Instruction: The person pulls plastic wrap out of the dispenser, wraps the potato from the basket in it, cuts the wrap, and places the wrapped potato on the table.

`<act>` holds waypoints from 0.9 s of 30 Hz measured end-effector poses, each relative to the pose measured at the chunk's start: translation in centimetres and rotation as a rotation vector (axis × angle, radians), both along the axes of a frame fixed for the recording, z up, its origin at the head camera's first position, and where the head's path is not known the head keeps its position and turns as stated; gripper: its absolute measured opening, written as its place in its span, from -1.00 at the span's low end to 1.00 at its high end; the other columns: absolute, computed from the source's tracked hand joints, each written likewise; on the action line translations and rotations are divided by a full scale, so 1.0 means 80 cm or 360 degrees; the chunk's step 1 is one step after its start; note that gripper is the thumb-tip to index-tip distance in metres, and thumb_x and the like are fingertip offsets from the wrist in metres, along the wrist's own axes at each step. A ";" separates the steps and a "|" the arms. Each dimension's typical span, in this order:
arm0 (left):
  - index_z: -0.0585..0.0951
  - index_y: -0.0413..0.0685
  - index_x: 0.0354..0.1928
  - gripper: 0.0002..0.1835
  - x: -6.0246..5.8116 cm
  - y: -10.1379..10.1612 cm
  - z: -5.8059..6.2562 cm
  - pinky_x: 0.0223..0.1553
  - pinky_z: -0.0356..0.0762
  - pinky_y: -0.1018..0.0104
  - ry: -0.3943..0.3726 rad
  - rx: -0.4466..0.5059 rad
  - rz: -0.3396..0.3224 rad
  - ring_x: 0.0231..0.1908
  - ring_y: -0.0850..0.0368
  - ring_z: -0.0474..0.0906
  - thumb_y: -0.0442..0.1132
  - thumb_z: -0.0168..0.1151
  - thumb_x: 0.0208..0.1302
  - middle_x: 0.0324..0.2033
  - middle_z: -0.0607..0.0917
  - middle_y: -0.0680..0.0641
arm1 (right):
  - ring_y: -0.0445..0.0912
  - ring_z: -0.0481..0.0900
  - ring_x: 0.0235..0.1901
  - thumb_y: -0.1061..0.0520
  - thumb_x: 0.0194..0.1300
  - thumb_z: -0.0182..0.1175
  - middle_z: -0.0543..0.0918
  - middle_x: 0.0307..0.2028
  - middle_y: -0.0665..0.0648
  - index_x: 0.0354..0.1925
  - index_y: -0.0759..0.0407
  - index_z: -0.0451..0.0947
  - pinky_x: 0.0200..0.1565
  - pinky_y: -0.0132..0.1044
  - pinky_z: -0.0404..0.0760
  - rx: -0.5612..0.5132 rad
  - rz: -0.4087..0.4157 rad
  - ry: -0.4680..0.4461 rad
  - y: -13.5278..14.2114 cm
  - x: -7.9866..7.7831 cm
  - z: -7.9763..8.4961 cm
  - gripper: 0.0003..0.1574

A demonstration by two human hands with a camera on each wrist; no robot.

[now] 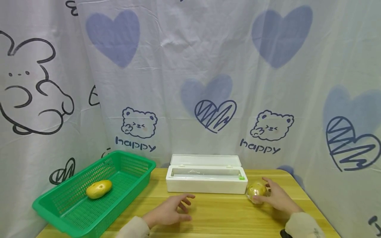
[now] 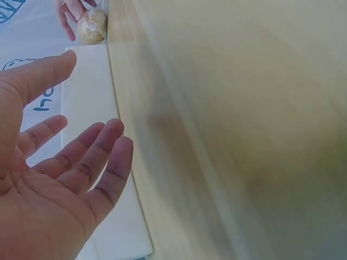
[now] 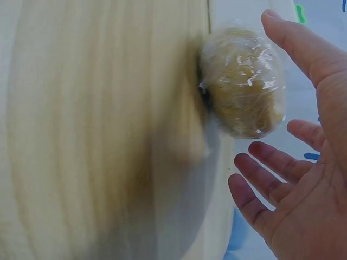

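On the table, right of the white box, sits a potato (image 1: 256,191) wrapped in clear, shiny plastic film. My right hand (image 1: 278,197) is beside it, fingers spread and thumb extended. The right wrist view shows a gap between these fingers and the wrapped potato (image 3: 244,84). My left hand (image 1: 170,209) hovers over the table in front of the box, loosely bent fingers apart and nothing in them. The white plastic-wrap dispenser box (image 1: 205,185) has its lid (image 1: 205,160) raised, with a small green cutter slider (image 1: 241,178) at its right end.
A green plastic basket (image 1: 125,195) stands at the left of the wooden table (image 1: 226,215). Inside it lies an unwrapped yellow potato (image 1: 99,189). Printed white curtains (image 1: 178,49) hang behind the table and along both sides.
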State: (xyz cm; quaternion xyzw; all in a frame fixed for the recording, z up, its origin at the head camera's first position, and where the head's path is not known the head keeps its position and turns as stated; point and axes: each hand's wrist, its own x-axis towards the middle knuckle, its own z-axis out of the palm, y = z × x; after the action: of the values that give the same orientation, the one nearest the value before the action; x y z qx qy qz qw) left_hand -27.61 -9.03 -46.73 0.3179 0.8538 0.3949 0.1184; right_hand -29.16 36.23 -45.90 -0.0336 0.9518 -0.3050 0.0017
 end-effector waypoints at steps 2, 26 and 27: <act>0.49 -0.03 0.47 -0.30 -0.002 -0.001 0.004 0.03 0.71 0.21 0.0027 0.0002 -0.0008 -0.02 0.08 0.77 -0.16 0.53 0.35 0.17 0.72 -0.20 | 0.52 0.42 0.37 -0.36 0.25 0.51 0.37 0.42 0.66 0.61 0.44 0.03 0.36 0.48 0.43 0.0012 -0.0002 0.0009 0.000 -0.001 0.003 0.44; 0.71 -0.07 0.13 -0.73 -0.070 -0.003 0.090 -0.26 0.67 0.38 0.0633 -0.0085 0.0279 -0.34 0.24 0.63 -0.33 0.41 0.43 -0.24 0.75 -0.03 | 0.47 0.53 0.29 -0.15 0.49 0.35 0.60 0.32 0.48 0.32 0.30 0.58 0.29 0.43 0.52 0.0097 0.0104 0.0281 -0.021 -0.009 0.051 -0.32; 0.71 -0.07 0.11 -0.74 -0.075 -0.003 0.092 -0.28 0.66 0.38 0.0654 -0.0097 0.0285 -0.36 0.25 0.62 -0.34 0.41 0.43 -0.26 0.74 -0.04 | 0.46 0.53 0.30 -0.13 0.49 0.35 0.61 0.31 0.46 0.30 0.28 0.61 0.29 0.43 0.51 0.0094 0.0101 0.0284 -0.024 -0.011 0.053 -0.36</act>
State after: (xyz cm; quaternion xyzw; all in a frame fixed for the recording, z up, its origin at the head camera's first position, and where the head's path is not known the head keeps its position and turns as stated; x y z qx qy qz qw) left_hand -33.61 -9.30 -39.37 0.3108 0.8963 0.3049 -0.0840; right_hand -30.01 34.33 -41.62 -0.0906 0.9552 -0.2723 -0.0726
